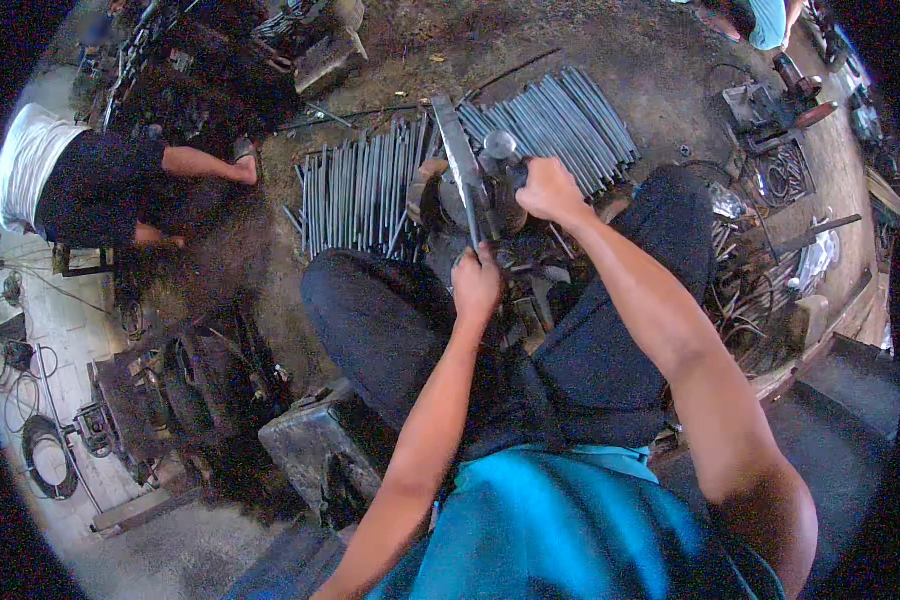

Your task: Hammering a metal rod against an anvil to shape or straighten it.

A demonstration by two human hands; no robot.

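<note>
Closest to the camera, shows a turquoise shirt [560,530] across the lower edge, then dark trousers [370,310] over knees spread wide to either side. Between and beyond those knees, has a long flat metal blade [456,145], pointing away from the body with a slight lean to the left. Looks pale grey and bright along the broad face, with straight, nearly parallel sides and a blunt far end. Continues at the near end into a dark, slim shaft [474,222]. Appears above a dark rounded block [458,205], in front of the seated body; cannot tell, through the grain and from this height, about actual contact with that block, nor about the shaft as part of the blade or as something separate.

Grasps the shaft with the left hand [477,283], fingers curled closed around it. Grips a hammer [500,146] in the right hand [552,190], fist clenched on the handle close behind the head, with the round, shiny head just to the right of the blade.

Shows around the blade two spreads of grey metal rods [570,130], one to the left and one to the right, laid side by side on the brown ground [450,50]. Includes, well apart at the left, another person in a white top [35,165] and dark legwear.
</note>
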